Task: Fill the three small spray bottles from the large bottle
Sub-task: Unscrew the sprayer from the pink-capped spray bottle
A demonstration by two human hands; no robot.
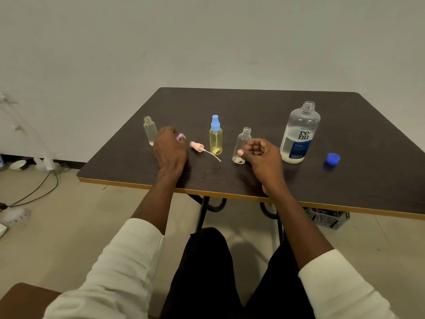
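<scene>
**Reader:** Where did the bottles stand?

**Wearer:** All stood upright on the dark table [264, 107]. The large bottle [300, 134], labelled "renu", was at my right, uncapped, liquid filling roughly its lower third. Its blue cap [333, 158] lay apart, farther right. Of the small bottles, the clear uncapped bottle [242, 146] stood just left of the large one; the yellow bottle [216, 140], with a blue spray head [215, 123] fitted, stood in the middle; the frosted uncapped bottle [150, 131] stood farthest left, a little liquid at its base.

**Reader:** And your hands?

**Wearer:** My left hand [169, 150] lay knuckles-up beside the frosted bottle, its fingers bent over a small pink-purple piece [180, 136], possibly a spray cap; most of it was hidden, so I could not tell whether I gripped it. My right hand [261, 155] hovered just beside the clear bottle, fingers loosely curled and holding nothing, the thumb tip close against the bottle's side; contact was unclear.

**Reader:** What lay between them?

**Wearer:** A pink spray head [196, 145] on its side, its dip tube [212, 154] trailing past the yellow bottle's base.
</scene>
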